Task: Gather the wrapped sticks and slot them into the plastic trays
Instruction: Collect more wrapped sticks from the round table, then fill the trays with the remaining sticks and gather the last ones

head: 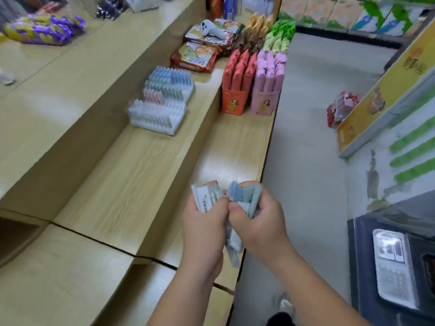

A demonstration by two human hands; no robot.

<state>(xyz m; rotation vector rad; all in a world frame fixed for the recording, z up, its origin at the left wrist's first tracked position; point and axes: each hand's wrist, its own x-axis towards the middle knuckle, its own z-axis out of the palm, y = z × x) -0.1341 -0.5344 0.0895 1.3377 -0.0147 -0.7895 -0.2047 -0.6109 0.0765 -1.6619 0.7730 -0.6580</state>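
Observation:
Both hands hold a bundle of wrapped sticks [247, 198] in pale blue, green and white wrappers over the front edge of the wooden shelf. My left hand [203, 228] grips the white-wrapped part on the left. My right hand [257, 223] grips the blue and green part on the right. Farther back on the middle shelf step stand two clear plastic trays: the near tray [157, 116] looks mostly white, and the far tray [170, 87] holds rows of blue, green and pink sticks.
Orange and pink boxes of sachets [253, 83] stand on the lower shelf, with snack bags [196, 57] and a white handheld scanner [211, 29] behind. Purple-yellow packs [44, 29] lie on the top step. An aisle floor [313, 137] runs on the right.

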